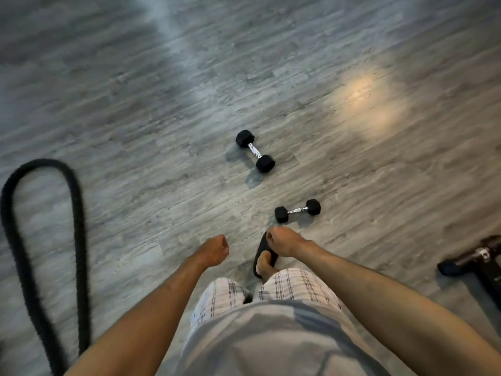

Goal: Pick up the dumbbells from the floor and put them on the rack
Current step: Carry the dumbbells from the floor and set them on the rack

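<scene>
Item one, near dumbbell (297, 210): lying on the floor (135, 104) just ahead of your right hand (284, 240), handle crosswise to you. Item two, far dumbbell (255, 151): lying diagonally, further ahead. You are carrying nothing; left hand (214, 249) and right are hanging loosely curled.

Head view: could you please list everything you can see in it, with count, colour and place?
far dumbbell: one, black heads, chrome handle, on the floor ahead
near dumbbell: one, same colours, on the floor just beyond the right hand
rope: one, black, looped on the floor at left
equipment: one, black, right edge, only partly in view
floor: grey wood-look planks
sandal: one, black, on a foot, below the right hand
shorts: pale plaid
shirt: grey
left hand: fingers loosely curled, holding nothing
right hand: the same
</scene>
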